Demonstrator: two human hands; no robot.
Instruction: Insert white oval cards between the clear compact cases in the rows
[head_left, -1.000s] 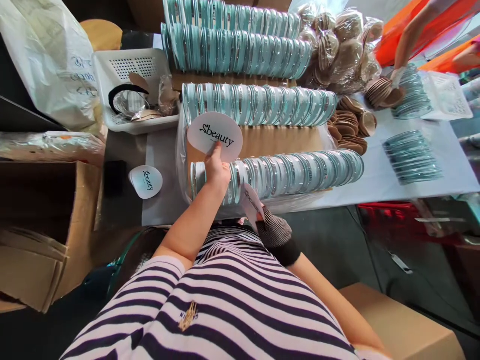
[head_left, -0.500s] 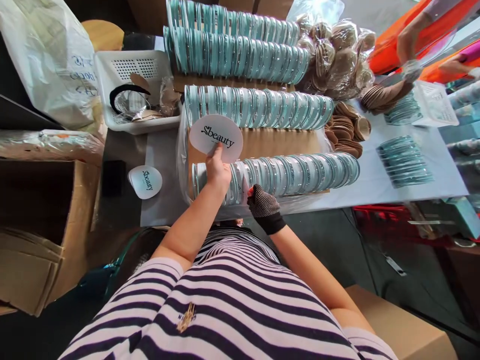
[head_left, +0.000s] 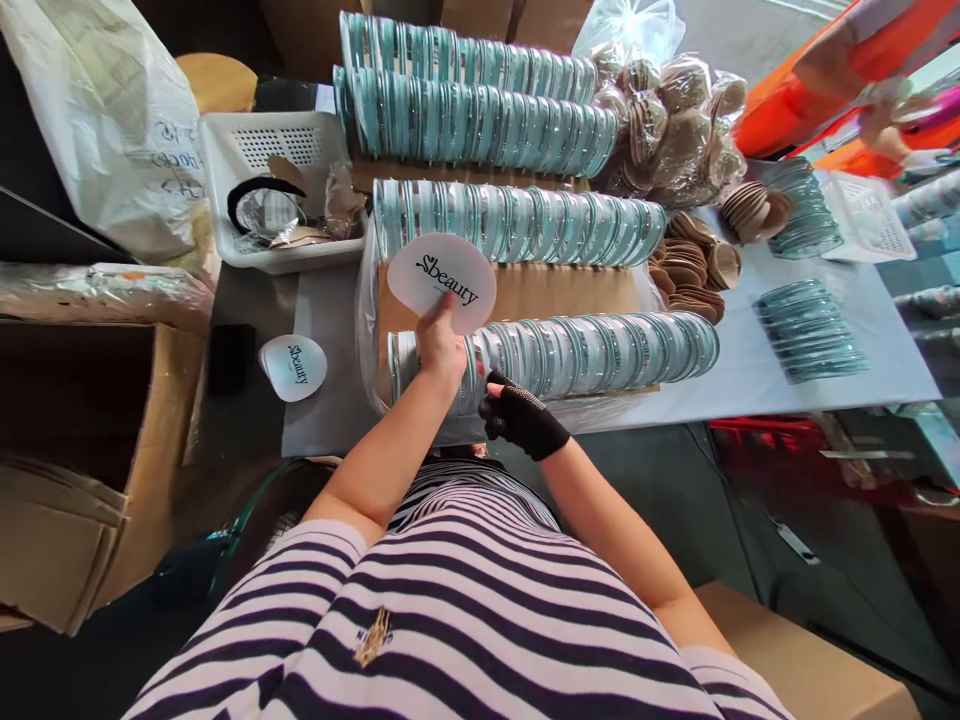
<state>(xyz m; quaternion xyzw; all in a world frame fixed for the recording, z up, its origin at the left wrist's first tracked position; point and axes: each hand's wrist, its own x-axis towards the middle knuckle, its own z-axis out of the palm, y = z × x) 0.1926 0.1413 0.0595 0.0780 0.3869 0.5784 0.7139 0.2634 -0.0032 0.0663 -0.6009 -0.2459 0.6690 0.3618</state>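
Note:
My left hand [head_left: 441, 345] grips a white round card [head_left: 442, 280] printed "beauty", thumb on its face; whether more cards lie beneath I cannot tell. Under that wrist runs the front row of clear, teal-edged round packs [head_left: 600, 350], standing on edge. My right hand [head_left: 517, 412], in a black fingerless glove with dots, is at the near side of this row, toward its left end. Its fingers are curled, and anything in them is hidden. A small stack of the same printed cards [head_left: 294, 368] lies on the table to the left.
More rows of packs [head_left: 517, 220] stand behind on cardboard. A white basket [head_left: 277, 258] with a black band is at the left. Brown oval pieces [head_left: 682, 260] lie at the right, near bagged ones [head_left: 679, 140]. Co-workers in orange [head_left: 825, 80] stand beyond; a cardboard box [head_left: 150, 430] is at left.
My right hand has drawn slightly left and turned, and the white card edge by its fingertips no longer shows. The left hand's card shifted slightly right. A co-worker's hand left the brown pieces.

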